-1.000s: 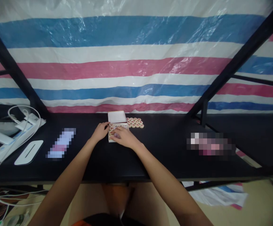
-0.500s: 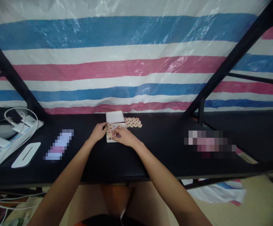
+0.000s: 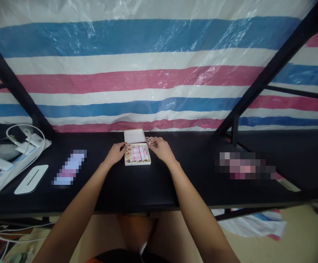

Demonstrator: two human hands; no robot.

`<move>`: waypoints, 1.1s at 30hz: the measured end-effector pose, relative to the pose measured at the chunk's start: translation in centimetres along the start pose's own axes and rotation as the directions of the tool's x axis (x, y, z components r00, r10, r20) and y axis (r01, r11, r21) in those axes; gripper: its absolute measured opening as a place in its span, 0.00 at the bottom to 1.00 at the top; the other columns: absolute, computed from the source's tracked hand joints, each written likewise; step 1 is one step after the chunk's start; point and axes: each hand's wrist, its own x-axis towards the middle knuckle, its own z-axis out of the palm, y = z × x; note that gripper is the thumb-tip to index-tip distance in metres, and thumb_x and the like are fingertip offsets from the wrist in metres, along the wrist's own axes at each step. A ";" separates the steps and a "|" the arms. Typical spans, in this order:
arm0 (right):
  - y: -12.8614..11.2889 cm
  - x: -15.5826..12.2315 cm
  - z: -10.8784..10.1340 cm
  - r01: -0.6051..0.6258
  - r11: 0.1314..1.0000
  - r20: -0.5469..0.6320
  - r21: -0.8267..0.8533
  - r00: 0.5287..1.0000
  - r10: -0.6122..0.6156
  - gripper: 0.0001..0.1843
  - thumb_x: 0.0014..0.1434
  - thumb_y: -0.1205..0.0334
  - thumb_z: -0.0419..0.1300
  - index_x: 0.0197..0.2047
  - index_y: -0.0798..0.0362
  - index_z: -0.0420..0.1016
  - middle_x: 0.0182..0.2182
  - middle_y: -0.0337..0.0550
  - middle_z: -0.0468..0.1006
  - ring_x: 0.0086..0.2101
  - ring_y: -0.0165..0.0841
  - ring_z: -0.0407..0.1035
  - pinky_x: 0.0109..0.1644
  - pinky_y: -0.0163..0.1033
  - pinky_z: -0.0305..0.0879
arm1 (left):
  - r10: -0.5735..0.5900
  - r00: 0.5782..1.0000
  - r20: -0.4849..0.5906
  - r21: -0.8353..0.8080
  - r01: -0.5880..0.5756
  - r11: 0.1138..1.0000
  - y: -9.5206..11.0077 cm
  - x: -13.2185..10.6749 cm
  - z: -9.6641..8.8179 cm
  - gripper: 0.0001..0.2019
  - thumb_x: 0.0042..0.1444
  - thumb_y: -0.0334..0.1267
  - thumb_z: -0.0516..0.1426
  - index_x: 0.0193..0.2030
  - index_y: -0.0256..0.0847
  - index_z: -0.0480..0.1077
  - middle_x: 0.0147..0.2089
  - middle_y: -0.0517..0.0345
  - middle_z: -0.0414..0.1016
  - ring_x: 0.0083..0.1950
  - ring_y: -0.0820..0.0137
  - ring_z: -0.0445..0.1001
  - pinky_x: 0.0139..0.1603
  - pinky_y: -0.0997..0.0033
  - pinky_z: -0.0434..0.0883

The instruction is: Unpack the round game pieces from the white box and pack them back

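A shallow white box [image 3: 137, 164] lies open on the black tabletop, its lid [image 3: 134, 136] folded back behind it. Round Chinese chess pieces [image 3: 128, 153] line the box's left side and front edge, and a paper sheet with red lines [image 3: 139, 153] shows in the middle. My left hand [image 3: 116, 152] grips the box's left edge near the hinge. Right of the lid, my right hand [image 3: 161, 149] has its fingers bent down around pieces from the group [image 3: 149, 139] on the table. The hand hides most of that group.
On the left are a blurred-out phone-like object [image 3: 70, 168], a white flat device [image 3: 31, 179] and a power strip with white cables [image 3: 24, 153]. A pixelated object [image 3: 243, 166] lies at the right. Black frame posts [image 3: 234, 120] and a striped plastic sheet [image 3: 137, 80] stand behind.
My right hand has moved from inside the box to the pieces on its right, uncovering the paper and the front row. My left hand stays at the box.
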 end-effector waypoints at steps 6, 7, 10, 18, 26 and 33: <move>2.0 0.2 0.6 -0.121 0.992 0.140 -0.015 0.983 0.122 0.02 0.52 0.64 0.62 0.31 0.53 0.73 0.25 0.37 0.72 0.28 0.29 0.66 0.37 0.34 0.60 | 0.005 1.000 -0.007 0.013 -0.004 1.000 -0.1 0.0 0.1 0.19 0.61 0.37 0.49 0.55 0.36 0.71 0.48 0.49 0.77 0.49 0.61 0.73 0.54 0.63 0.67; 2.1 0.3 0.8 -0.114 0.993 0.144 -0.018 0.983 0.115 0.02 0.51 0.65 0.62 0.31 0.53 0.73 0.25 0.37 0.72 0.28 0.29 0.66 0.37 0.34 0.60 | 0.005 1.000 -0.007 0.012 -0.005 1.000 0.0 0.0 0.0 0.19 0.61 0.37 0.49 0.55 0.36 0.71 0.48 0.49 0.77 0.49 0.61 0.73 0.54 0.63 0.67; 2.3 0.5 1.4 -0.082 0.996 0.140 -0.042 0.986 0.087 0.04 0.50 0.66 0.63 0.32 0.54 0.74 0.29 0.38 0.73 0.29 0.28 0.66 0.39 0.34 0.61 | -0.003 1.000 0.002 0.021 0.003 1.000 0.2 -0.1 -0.1 0.19 0.61 0.38 0.49 0.55 0.35 0.70 0.47 0.49 0.77 0.48 0.61 0.72 0.54 0.63 0.67; 2.3 0.6 1.5 -0.054 0.997 0.178 -0.059 0.982 0.064 0.06 0.48 0.72 0.62 0.32 0.54 0.74 0.29 0.40 0.73 0.30 0.30 0.66 0.40 0.34 0.62 | -0.012 1.000 0.004 0.029 0.012 0.999 0.2 -0.1 0.0 0.19 0.60 0.37 0.50 0.55 0.36 0.70 0.49 0.49 0.76 0.48 0.61 0.72 0.54 0.63 0.67; 2.2 0.5 1.7 -0.011 0.999 0.175 -0.049 0.984 0.019 0.07 0.50 0.74 0.59 0.32 0.55 0.75 0.27 0.39 0.74 0.30 0.29 0.66 0.40 0.34 0.61 | -0.012 1.000 0.005 0.020 0.012 1.000 0.1 0.0 0.1 0.19 0.60 0.37 0.50 0.55 0.36 0.70 0.47 0.50 0.76 0.48 0.61 0.72 0.54 0.63 0.67; 1.8 0.4 1.7 0.019 0.992 0.173 -0.125 0.985 0.003 0.09 0.51 0.74 0.57 0.34 0.54 0.76 0.30 0.41 0.74 0.32 0.30 0.66 0.42 0.35 0.61 | -0.013 1.000 0.002 0.015 0.013 1.000 0.1 -0.1 0.0 0.19 0.60 0.37 0.50 0.55 0.36 0.70 0.48 0.49 0.77 0.48 0.61 0.73 0.54 0.63 0.67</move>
